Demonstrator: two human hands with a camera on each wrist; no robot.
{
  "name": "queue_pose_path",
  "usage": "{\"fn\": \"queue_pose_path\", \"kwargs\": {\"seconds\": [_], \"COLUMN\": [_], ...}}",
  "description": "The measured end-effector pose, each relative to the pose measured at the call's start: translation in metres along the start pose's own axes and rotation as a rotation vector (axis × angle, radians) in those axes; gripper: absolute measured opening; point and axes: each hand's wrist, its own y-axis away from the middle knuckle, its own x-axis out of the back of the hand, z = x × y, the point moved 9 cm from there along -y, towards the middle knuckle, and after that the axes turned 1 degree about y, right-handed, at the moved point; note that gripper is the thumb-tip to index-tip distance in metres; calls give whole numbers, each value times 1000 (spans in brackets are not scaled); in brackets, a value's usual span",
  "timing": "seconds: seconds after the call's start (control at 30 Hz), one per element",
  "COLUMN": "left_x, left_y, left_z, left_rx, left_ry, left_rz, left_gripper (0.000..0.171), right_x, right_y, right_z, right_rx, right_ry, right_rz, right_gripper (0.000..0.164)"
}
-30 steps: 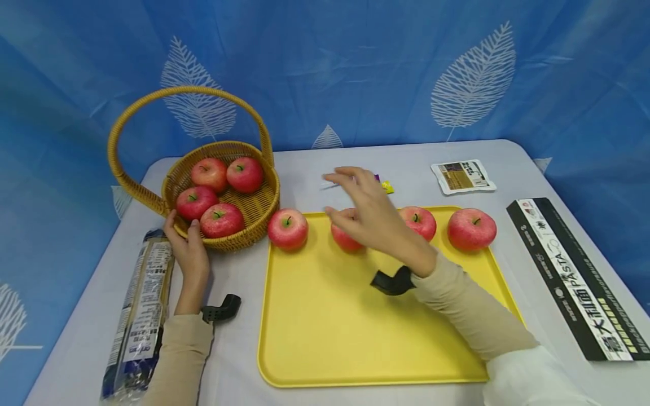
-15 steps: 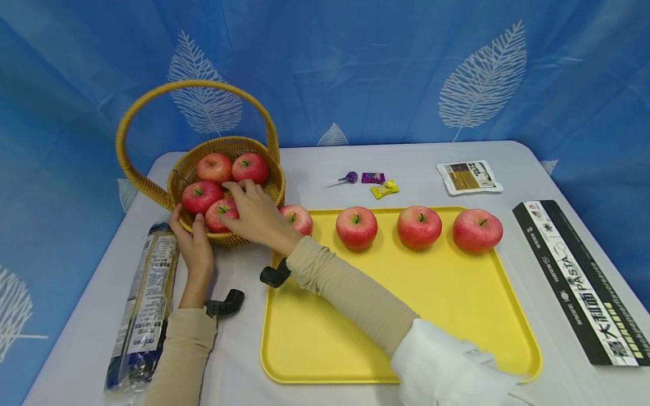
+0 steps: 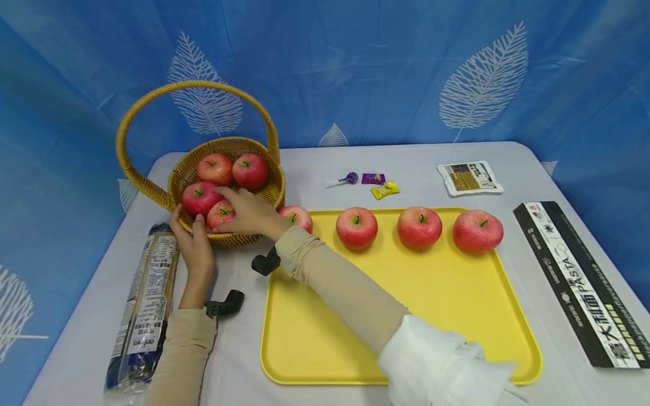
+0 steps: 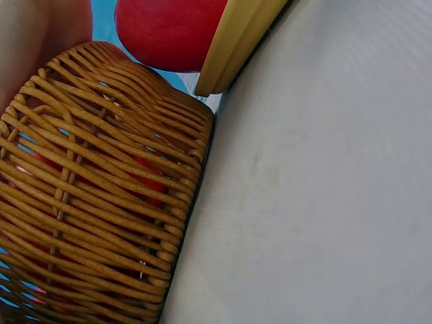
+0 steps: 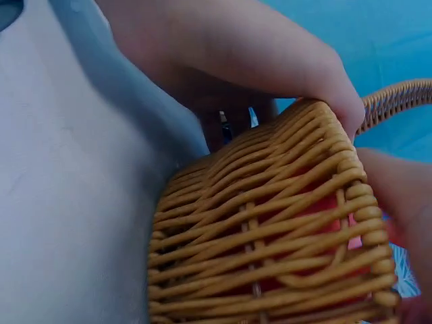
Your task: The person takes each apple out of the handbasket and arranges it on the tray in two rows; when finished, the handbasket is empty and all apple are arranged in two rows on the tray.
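Observation:
A woven wicker basket (image 3: 276, 192) with a tall arched handle stands at the left back, holding several red apples. My left hand (image 3: 195, 248) grips its front left rim, thumb inside and fingers outside. In the right wrist view, the left hand (image 5: 236, 54) bends over the wicker wall. My right hand (image 3: 249, 213) reaches into the basket and grips the front apple (image 3: 220, 213) between thumb and fingers, covering part of it. Beside that apple lie another apple (image 3: 200, 196) and two further back, a paler apple (image 3: 214, 168) and a red apple (image 3: 251, 171).
A yellow tray (image 3: 396, 316) lies right of the basket, with apples (image 3: 357, 228) lined along its far edge. Behind it are a lollipop (image 3: 349, 178), a purple candy (image 3: 373, 179), a yellow candy (image 3: 385, 189) and a pouch (image 3: 469, 178). A pasta box (image 3: 579, 282) and packaged noodles (image 3: 147, 304) flank everything.
My right hand has swung left from above the tray into the basket and closed on the front apple. The left hand keeps its grip on the rim.

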Motion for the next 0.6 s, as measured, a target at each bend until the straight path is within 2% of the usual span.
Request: {"fn": "queue_pose_path", "kwargs": {"seconds": [0.17, 0.3, 0.37, 0.47, 0.6], "left_x": [-1, -1, 1, 2, 2], "left_y": [1, 0, -1, -2, -2], "left_z": [0, 2, 2, 2, 1], "left_rx": [-11, -27, -31, -28, -24], "left_ry": [-9, -22, -17, -6, -13], "left_rz": [-8, -5, 3, 15, 17], "left_gripper": [49, 49, 49, 48, 47], "right_x": [18, 40, 49, 54, 40], "right_y": [19, 48, 65, 90, 122], "right_z": [5, 6, 5, 2, 0], "right_rx": [9, 56, 85, 115, 172], "right_ry": [-143, -282, -314, -278, -145], "right_rz": [124, 277, 329, 334, 265], "right_gripper": [64, 60, 58, 57, 56]}}
